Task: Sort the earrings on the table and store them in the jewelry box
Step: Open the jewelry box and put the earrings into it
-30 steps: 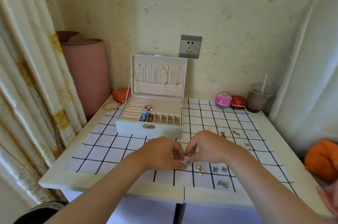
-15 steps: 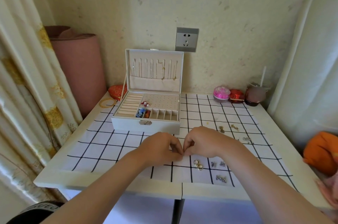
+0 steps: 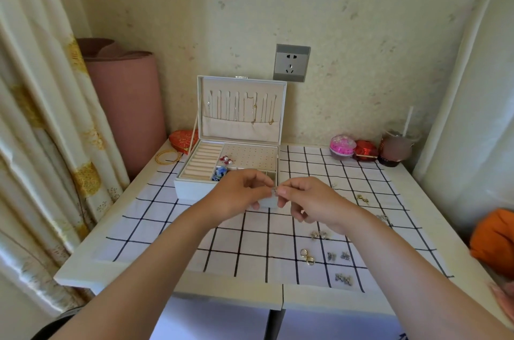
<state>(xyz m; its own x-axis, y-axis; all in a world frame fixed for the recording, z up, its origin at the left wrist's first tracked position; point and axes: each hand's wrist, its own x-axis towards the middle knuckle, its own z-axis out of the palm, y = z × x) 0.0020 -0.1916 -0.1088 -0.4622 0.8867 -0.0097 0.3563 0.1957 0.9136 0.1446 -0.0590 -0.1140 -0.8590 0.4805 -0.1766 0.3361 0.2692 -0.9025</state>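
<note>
Two hands meet at the jewelry box front edge: left hand and right hand fingertips pinch one small earring. Loose earrings lie right on the cloth, near the table front edge.

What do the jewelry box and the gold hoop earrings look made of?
Jewelry box: smooth matte white shell, probably faux leather; beige lining looks like soft fabric. Gold hoop earrings: polished gold-toned metal, by their bright glints; solid or plated cannot be told.
</note>
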